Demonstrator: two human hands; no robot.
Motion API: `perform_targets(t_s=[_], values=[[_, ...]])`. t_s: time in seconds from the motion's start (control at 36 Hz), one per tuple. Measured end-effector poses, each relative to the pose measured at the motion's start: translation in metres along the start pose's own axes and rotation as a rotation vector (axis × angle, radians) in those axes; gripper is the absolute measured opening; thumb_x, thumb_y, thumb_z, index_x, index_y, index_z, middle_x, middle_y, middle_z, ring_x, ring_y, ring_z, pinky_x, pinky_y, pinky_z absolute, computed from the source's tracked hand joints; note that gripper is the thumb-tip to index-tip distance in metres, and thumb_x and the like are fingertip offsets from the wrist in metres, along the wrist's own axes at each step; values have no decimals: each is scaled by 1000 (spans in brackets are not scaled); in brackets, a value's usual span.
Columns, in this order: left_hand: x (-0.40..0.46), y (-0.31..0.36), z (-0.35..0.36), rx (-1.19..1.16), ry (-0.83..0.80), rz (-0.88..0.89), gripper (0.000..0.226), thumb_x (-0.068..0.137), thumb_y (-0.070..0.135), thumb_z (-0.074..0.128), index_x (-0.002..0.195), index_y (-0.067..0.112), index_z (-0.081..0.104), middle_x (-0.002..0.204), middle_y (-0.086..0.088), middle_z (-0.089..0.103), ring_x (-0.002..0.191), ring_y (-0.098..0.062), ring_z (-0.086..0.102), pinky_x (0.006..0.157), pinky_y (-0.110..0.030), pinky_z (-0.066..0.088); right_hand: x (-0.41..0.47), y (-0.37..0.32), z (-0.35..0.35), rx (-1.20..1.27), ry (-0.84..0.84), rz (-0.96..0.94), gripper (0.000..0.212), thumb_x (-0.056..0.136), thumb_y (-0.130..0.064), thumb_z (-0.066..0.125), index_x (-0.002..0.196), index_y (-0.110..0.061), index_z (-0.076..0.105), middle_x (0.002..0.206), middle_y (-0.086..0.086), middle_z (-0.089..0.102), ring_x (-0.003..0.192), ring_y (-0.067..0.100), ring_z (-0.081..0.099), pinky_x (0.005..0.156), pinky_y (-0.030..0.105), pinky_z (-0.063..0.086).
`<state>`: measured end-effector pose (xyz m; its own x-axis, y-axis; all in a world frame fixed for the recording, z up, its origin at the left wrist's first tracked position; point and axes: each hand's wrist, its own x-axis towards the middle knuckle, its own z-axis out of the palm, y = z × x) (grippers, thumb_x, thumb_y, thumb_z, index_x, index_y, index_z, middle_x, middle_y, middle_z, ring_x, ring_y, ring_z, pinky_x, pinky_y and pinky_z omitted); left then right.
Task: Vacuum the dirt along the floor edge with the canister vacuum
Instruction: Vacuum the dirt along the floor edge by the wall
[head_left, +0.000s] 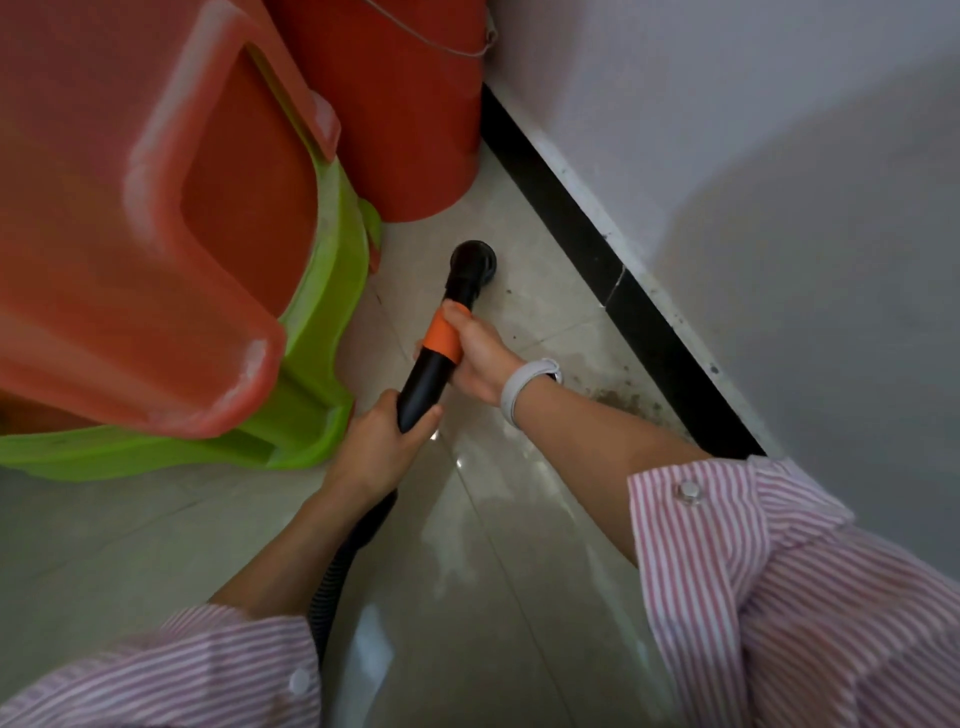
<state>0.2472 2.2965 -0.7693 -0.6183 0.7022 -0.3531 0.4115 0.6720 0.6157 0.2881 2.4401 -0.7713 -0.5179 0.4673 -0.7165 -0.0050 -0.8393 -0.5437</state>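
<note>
Below, two hands hold one black vacuum wand (423, 382) over the tiled floor (483, 545). One right hand (475, 358) is wrapped around its orange collar (441, 338); one left hand (384, 441) is clamped lower on the tube. One round nozzle (474, 260) meets the floor near the black baseboard (623, 291). One dirt patch (631, 400) lies against that edge. Two stacked stools, orange (156, 208) over green (311, 338), stand beside one red bucket (405, 104).

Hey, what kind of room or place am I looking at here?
Probably an indoor utility or storage corner: glossy floor tiles, a white wall with a black baseboard, and stacked plastic stools beside a red bucket.
</note>
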Motion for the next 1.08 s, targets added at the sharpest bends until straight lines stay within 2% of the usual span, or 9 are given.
perform_targets(t_s=[0.11, 0.22, 0.28, 0.39, 0.42, 0.53, 0.72, 0.92, 1.08], values=[[5, 0, 1, -20, -36, -17, 37, 87, 44, 60, 93, 8, 53, 78, -16, 66, 71, -34, 65, 66, -45, 53, 2, -1, -1, -6, 22, 27, 23, 98, -23, 50, 112, -7, 40, 86, 12, 49, 70, 25, 56, 65, 39, 51], [-2, -2, 3, -37, -79, -17, 35, 88, 46, 58, 93, 11, 52, 73, -12, 64, 65, -31, 64, 63, -48, 54, -1, 4, -8, 14, 13, 50, 21, 99, -23, 50, 111, -8, 42, 87, 11, 48, 70, 25, 56, 67, 38, 52], [-7, -2, 5, -35, -96, -10, 33, 89, 46, 58, 93, 14, 52, 71, -9, 63, 62, -27, 63, 62, -46, 53, -4, 7, -14, 22, 16, 49, 22, 99, -23, 50, 112, -8, 42, 87, 11, 49, 71, 25, 56, 68, 37, 52], [-17, 0, 12, -55, -131, -6, 29, 89, 45, 58, 90, 17, 51, 73, -7, 64, 60, -22, 64, 61, -41, 54, -12, 12, -25, 5, 30, 42, 14, 98, -24, 51, 99, -11, 47, 85, 11, 50, 70, 24, 56, 71, 39, 52], [-19, 1, 13, -56, -139, -6, 29, 88, 45, 59, 90, 17, 51, 73, -7, 64, 60, -22, 64, 61, -40, 54, -14, 12, -27, 6, 37, 38, 15, 98, -24, 51, 101, -10, 47, 84, 11, 50, 69, 24, 56, 71, 39, 52], [-29, 4, 18, -58, -170, -12, 31, 87, 48, 59, 91, 18, 51, 73, -6, 64, 61, -22, 64, 63, -42, 55, -24, 16, -36, 6, 70, 25, 24, 98, -25, 51, 113, -8, 42, 83, 12, 50, 65, 24, 56, 64, 37, 53], [-63, 2, 23, -10, -247, -24, 31, 90, 49, 55, 96, 19, 49, 75, -3, 63, 60, -18, 63, 60, -36, 53, -45, 35, -52, -23, 77, 68, 18, 96, -24, 50, 101, -8, 44, 75, 9, 48, 61, 23, 55, 61, 35, 53], [-84, -2, 23, 2, -190, -42, 32, 90, 49, 55, 95, 18, 49, 72, -1, 61, 60, -17, 62, 59, -33, 50, -51, 48, -48, -58, 68, 67, 18, 96, -24, 51, 102, -9, 43, 76, 8, 46, 60, 24, 56, 59, 35, 53], [-63, -3, 15, -9, -74, -82, 41, 87, 53, 54, 97, 13, 49, 81, -11, 65, 69, -30, 65, 67, -44, 55, -40, 30, -19, -97, -8, 62, 17, 97, -23, 50, 89, -10, 42, 74, 9, 44, 58, 24, 54, 58, 36, 52]])
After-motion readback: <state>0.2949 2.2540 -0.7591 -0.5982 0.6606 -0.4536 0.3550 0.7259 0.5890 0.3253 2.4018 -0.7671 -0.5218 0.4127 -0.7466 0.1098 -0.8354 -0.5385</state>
